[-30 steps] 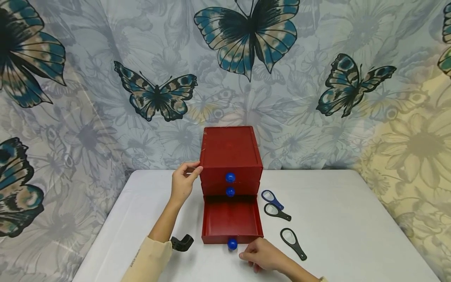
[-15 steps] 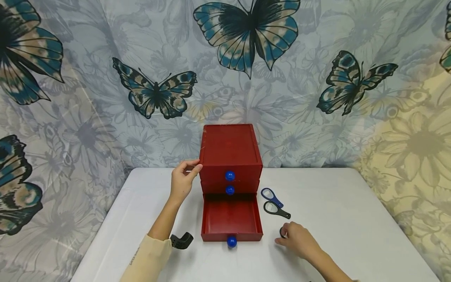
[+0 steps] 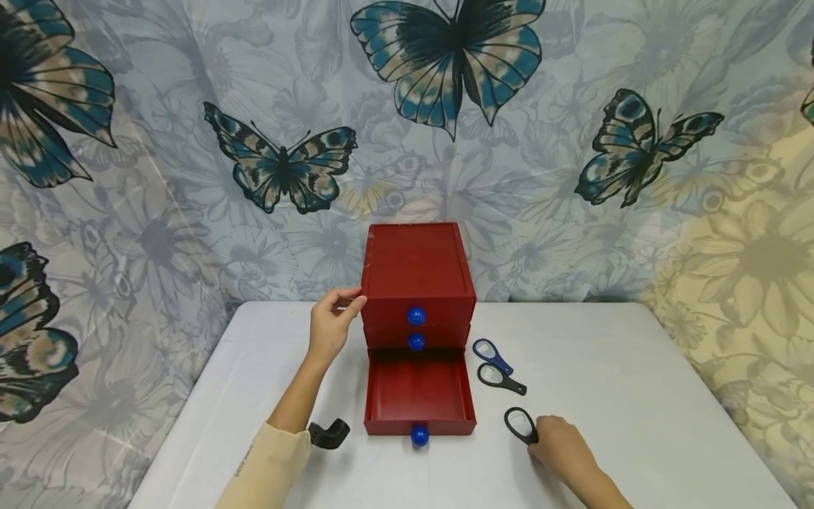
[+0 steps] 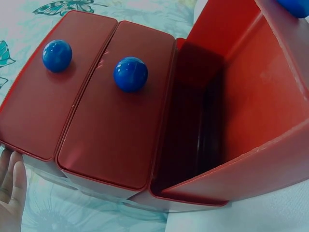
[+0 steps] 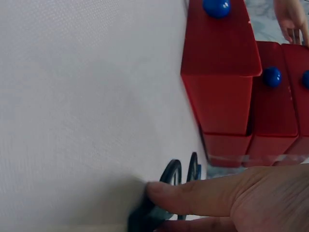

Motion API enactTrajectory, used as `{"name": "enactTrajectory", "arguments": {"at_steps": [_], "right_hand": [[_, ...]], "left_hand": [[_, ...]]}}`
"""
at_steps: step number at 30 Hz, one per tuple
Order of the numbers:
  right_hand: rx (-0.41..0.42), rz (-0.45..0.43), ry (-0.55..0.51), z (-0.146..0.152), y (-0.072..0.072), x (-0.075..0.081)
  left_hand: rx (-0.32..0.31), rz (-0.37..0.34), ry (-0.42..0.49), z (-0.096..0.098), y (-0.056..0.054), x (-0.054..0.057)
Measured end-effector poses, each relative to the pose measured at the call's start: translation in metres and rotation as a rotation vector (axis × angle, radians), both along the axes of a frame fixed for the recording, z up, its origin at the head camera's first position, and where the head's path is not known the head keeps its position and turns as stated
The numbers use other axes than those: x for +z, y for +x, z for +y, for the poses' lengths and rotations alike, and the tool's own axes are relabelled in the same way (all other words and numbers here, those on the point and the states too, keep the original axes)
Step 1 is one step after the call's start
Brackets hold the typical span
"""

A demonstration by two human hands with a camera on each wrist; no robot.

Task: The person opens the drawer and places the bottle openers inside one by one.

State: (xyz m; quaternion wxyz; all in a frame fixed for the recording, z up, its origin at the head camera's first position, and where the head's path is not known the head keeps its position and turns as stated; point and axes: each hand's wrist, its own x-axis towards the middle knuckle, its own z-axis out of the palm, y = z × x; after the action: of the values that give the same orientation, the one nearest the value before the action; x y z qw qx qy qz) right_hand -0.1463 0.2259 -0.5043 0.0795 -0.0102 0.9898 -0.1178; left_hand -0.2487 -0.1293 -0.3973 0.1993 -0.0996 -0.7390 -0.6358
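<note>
A red drawer unit (image 3: 420,261) with blue round knobs stands at the middle of the table. Its bottom drawer (image 3: 421,396) is pulled out and has nothing in it; the two upper drawers are in. My left hand (image 3: 329,329) touches the unit's left side near the top front edge, fingers mostly straight. At the right, my right hand (image 3: 562,449) pinches the handle of a black magnifying glass (image 3: 520,424), its round lens pointing away from me. In the right wrist view, the thumb (image 5: 188,195) lies along the dark handle, with a finger beneath it.
Beside the unit's right side lie a blue magnifying glass (image 3: 492,355) and another black magnifying glass (image 3: 502,379), close together. A black angular piece (image 3: 329,435) shows at my left wrist. A butterfly-print cloth (image 3: 280,170) hangs behind the white table (image 3: 636,396).
My right hand has moved right from in front of the open drawer's knob to the nearest black magnifying glass and now grips its handle. The left hand stays at the unit's side.
</note>
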Motion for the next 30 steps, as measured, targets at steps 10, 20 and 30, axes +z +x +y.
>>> {"name": "enactTrajectory", "arguments": {"at_steps": [10,20,30], "right_hand": [[0.018,0.084,-0.016,-0.0019,0.0009,-0.0066],[-0.013,0.006,-0.164,0.0059,-0.0016,-0.0052],[-0.04,-0.013,-0.381,0.0032,0.0005,0.0004]], "left_hand": [[0.009,-0.018,-0.004,0.0007,0.0016,-0.0004],[0.007,-0.009,0.004,0.0006,0.0008,0.001],[0.009,-0.017,-0.011,-0.0001,0.0013,0.0013]]}}
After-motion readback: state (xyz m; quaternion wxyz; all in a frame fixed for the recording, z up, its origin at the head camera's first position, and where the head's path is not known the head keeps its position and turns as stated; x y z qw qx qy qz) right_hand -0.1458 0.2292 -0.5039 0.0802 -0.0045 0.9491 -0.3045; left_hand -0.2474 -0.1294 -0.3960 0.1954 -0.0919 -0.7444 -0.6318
